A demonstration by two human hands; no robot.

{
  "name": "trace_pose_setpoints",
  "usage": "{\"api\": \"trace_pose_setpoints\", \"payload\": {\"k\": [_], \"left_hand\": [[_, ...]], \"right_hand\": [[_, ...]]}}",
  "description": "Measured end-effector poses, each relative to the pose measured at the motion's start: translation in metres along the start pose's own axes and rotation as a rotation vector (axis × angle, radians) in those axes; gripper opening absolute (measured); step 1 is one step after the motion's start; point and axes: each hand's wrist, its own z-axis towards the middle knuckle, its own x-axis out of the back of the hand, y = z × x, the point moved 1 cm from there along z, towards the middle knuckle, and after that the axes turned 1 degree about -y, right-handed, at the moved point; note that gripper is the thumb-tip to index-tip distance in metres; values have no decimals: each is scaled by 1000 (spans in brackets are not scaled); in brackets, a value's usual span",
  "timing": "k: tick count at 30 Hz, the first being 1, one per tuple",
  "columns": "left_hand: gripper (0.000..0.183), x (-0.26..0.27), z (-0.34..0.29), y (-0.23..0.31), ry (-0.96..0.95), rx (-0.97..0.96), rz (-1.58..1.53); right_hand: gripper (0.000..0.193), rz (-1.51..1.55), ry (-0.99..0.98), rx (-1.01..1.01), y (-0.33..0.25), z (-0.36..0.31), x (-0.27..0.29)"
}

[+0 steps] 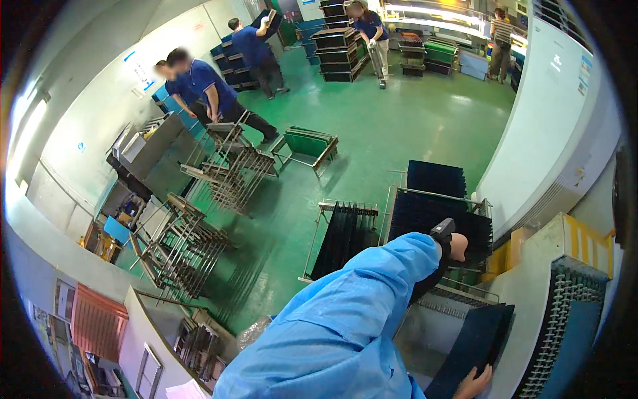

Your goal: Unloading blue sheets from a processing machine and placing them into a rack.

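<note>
My left arm, in a blue plastic sleeve, stretches over a metal rack [490, 214] of thin dark panels [432, 211]. Just beyond a black wrist device, my left hand [457, 247] is bent down against the panels; its fingers are hidden. At the lower right, my right hand [473, 384] has its fingers closed around the edge of a dark blue panel [468, 346]. That panel leans at a tilt with another dark sheet beside it, over a pale rack or bin [435, 326] with a toothed metal rail.
Another rack of upright dark panels [342, 236] stands left of my arm. A toothed white-and-yellow frame [565, 266] is close on the right, beside a tall white cabinet [548, 113]. Stacked metal racks [229, 169] stand on the green floor [372, 133]. Several people work farther off.
</note>
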Motion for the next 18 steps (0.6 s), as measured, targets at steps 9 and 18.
{"api": "trace_pose_setpoints", "payload": {"k": [9, 18], "left_hand": [[36, -9, 0, 16, 24, -72, 136], [34, 0, -13, 25, 16, 10, 63]], "right_hand": [[50, -200, 72, 50, 3, -19, -11], [42, -37, -123, -307, 34, -18, -37]]}}
